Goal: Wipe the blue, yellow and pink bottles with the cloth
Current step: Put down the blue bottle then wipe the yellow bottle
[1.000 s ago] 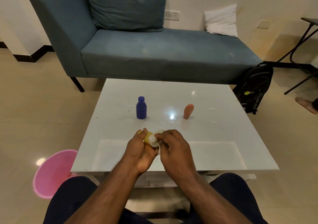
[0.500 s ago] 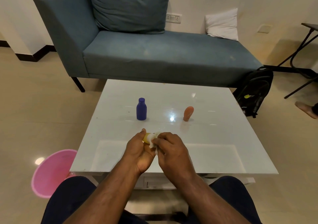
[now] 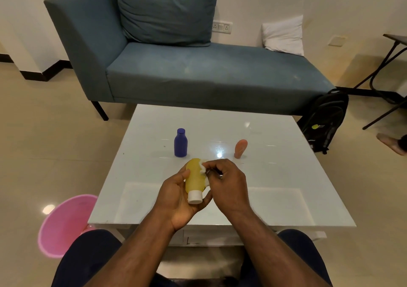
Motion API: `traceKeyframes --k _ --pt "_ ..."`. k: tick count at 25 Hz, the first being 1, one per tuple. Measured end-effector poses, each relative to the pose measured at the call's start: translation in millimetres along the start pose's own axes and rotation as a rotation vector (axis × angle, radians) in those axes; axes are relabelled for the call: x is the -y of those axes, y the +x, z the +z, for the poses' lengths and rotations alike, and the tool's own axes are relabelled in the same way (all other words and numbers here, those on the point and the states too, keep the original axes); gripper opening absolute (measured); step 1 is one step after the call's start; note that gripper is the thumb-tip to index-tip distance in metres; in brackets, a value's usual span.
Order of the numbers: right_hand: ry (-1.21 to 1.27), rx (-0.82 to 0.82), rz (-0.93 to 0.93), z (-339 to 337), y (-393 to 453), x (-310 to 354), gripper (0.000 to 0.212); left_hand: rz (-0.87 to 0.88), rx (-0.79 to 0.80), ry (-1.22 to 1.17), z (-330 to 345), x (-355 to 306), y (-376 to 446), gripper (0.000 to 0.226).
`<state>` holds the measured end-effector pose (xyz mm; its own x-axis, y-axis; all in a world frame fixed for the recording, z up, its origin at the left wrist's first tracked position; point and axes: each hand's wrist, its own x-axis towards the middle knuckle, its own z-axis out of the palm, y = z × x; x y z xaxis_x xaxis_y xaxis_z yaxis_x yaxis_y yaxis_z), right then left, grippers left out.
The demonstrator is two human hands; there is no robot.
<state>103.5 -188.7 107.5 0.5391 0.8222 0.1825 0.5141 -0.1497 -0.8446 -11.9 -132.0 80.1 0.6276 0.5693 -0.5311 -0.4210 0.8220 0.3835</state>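
While the left hand [image 3: 176, 195] cradles the squat yellow plastic bottle [image 3: 194, 177] with its white cap [image 3: 195, 197] pointing back toward the person, fingers curled round the body, the right hand [image 3: 226, 184] pinches a small white cloth [image 3: 203, 170] against the bottle's right side. Holding it up off the glossy white coffee table [image 3: 286, 176] like that probably lets the cloth reach all the way round, so I'd say the yellow one is mid-wipe. Further out on the table, the dark blue plastic bottle [image 3: 180, 143] stands upright, and well apart to its right stands the small pink bottle [image 3: 240, 145], both untouched right now; can't tell which is already done. Down on the floor to the left sits a pink plastic bucket [image 3: 63, 223], and past the table there's a teal fabric sofa [image 3: 198, 75].
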Motion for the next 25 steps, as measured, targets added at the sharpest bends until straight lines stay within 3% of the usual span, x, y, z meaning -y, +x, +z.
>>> traceKeyframes --k 4,10,15,21,25 --pt "0.070 0.010 0.056 1.3 -3.3 3.2 0.018 0.031 -0.015 0.108 0.4 -1.5 4.1 0.038" --pt "0.030 0.015 -0.061 5.6 -16.4 3.9 0.019 0.076 -0.085 0.320 4.3 9.7 4.1 0.040" --pt "0.001 -0.066 -0.005 -0.9 4.7 0.8 0.017 0.074 -0.084 0.273 5.4 8.3 -0.5 0.048" --pt "-0.200 0.053 -0.194 6.8 -15.6 -0.8 0.018 0.096 -0.109 0.320 -1.2 12.6 2.5 0.056" --pt "-0.180 -0.016 -0.143 -2.8 3.1 -7.9 0.019 0.101 -0.111 0.345 -2.6 13.5 0.0 0.051"
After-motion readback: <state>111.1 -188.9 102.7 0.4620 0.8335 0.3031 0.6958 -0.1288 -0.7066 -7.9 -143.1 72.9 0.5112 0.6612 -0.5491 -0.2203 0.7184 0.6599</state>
